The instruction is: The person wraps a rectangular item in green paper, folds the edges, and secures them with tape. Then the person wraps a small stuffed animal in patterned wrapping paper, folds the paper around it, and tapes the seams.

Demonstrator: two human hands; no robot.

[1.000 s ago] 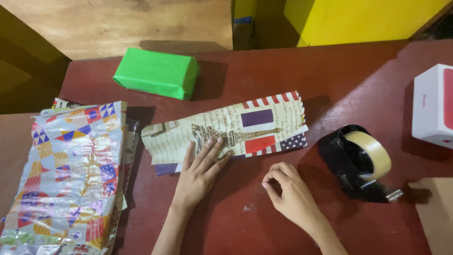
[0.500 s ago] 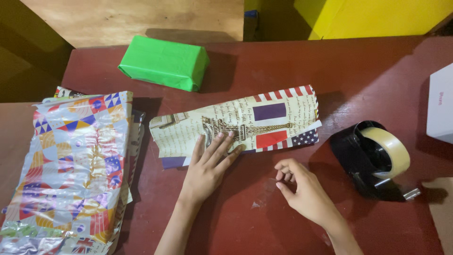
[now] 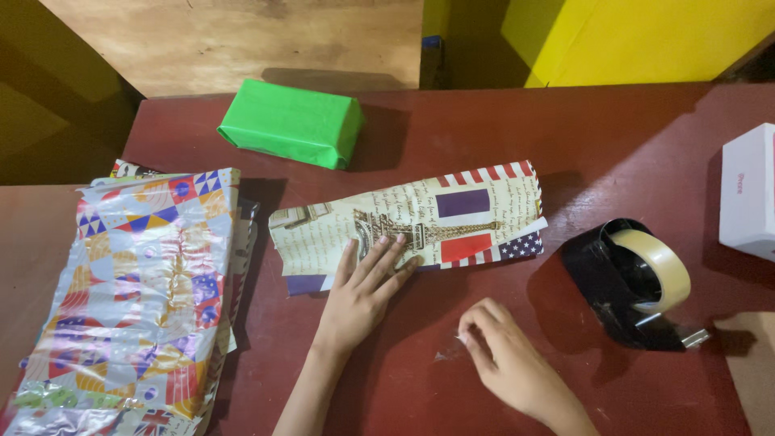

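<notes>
Now, left hand: the left hand (image 3: 367, 287) is lying flat with fingers spread, pressing on the lower edge of the wrapped parcel (image 3: 412, 222).
Right hand: the right hand (image 3: 504, 359) is resting low on the worktop (image 3: 484, 121), fingers curled together, and seems to be pinching a small clear strip of tape (image 3: 446, 354); the strip is faint, so the grip is hard to tell for sure.
Wrapped parcel: it is lying lengthwise near the middle of the dark red worktop, covered in cream paper printed with a tower, handwriting and flags.
Tape dispenser: the black tape dispenser (image 3: 626, 282) with its clear roll is standing just right of the parcel, apart from both hands.
Green box: a green wrapped box (image 3: 292, 123) is sitting behind the parcel, well apart from it.
Foil sheets: a stack of shiny patterned wrapping sheets (image 3: 137, 299) is lying at the left.
White box: a white box (image 3: 751, 190) is showing at the right edge.
</notes>
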